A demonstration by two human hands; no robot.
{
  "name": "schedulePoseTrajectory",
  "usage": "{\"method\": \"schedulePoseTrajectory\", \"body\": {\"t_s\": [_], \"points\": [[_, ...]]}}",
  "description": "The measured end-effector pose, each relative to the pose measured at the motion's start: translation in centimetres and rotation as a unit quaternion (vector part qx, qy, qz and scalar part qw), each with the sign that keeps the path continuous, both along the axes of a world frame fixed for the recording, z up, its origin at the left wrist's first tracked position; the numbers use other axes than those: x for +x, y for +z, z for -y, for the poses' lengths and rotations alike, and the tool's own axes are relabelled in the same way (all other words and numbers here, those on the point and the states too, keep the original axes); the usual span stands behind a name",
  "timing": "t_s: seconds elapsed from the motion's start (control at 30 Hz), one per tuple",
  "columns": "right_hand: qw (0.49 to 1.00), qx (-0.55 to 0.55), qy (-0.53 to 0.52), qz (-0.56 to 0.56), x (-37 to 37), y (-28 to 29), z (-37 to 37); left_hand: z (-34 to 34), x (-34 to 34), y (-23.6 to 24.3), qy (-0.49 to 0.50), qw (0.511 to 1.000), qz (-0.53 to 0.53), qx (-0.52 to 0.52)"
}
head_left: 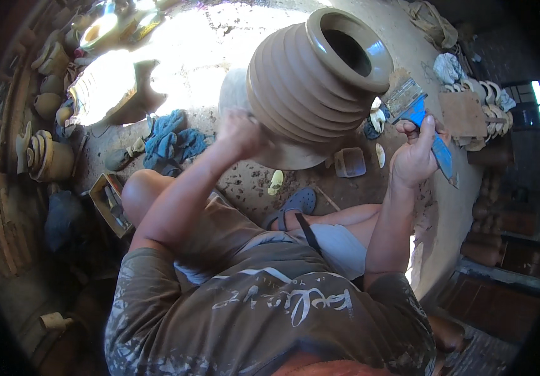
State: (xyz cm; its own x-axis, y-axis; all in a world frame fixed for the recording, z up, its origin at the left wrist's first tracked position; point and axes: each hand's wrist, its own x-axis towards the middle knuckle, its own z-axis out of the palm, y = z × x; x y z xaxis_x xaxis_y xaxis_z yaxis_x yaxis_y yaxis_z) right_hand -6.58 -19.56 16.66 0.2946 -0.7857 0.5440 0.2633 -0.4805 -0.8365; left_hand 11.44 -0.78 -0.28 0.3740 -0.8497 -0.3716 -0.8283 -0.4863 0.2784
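A large ridged clay pot (311,78) with a wide round mouth stands on a round turntable (295,153) in front of me. My left hand (242,133) is curled closed at the left edge of the turntable, low beside the pot. It is slightly blurred, and its fingertips are hidden, so what they grip does not show. To the right of the pot, my right hand (417,153) is wrapped round the handle of a blue scraper (415,111). The scraper's wide, clay-smeared blade points up toward the pot's rim without a clear sign of contact.
A clear plastic tub (350,163) and a yellowish piece (275,182) lie near the turntable. Blue cloths (173,141) and a box of tools (110,203) are at left. Clay pots (51,156) line the left side; a board (463,114) and curved pieces stand at right.
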Motion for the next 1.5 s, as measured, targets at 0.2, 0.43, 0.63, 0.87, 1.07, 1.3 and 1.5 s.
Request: {"method": "schedulePoseTrajectory", "body": {"t_s": [0.2,0.43,0.63,0.87,1.07,1.3,1.5], "points": [[1.0,-0.016,-0.005,0.005,-0.2,-0.8,-0.8,0.6,-8.0,3.1,-0.134,0.987,-0.012,0.089],[0.997,-0.07,-0.026,-0.017,0.2,-1.1,-0.8,0.9,-2.1,1.4,-0.04,0.986,-0.154,0.051],[0.998,-0.054,-0.011,-0.012,1.2,-1.9,-1.1,0.2,-4.5,2.5,-0.063,0.993,0.025,0.094],[0.998,-0.065,-0.005,-0.017,1.5,-1.7,-1.2,0.7,-7.2,0.9,-0.188,0.981,-0.051,-0.023],[0.998,-0.051,-0.006,0.023,0.9,-2.3,-1.5,-0.8,-1.1,-0.4,-0.037,0.996,-0.073,0.046],[0.996,-0.076,-0.035,-0.024,-0.1,-2.1,-0.8,1.4,-7.6,1.7,-0.19,0.979,-0.065,0.021],[0.997,-0.064,-0.029,-0.012,0.2,-2.3,-0.9,-0.4,1.6,-0.5,0.085,0.985,0.128,0.082]]}}
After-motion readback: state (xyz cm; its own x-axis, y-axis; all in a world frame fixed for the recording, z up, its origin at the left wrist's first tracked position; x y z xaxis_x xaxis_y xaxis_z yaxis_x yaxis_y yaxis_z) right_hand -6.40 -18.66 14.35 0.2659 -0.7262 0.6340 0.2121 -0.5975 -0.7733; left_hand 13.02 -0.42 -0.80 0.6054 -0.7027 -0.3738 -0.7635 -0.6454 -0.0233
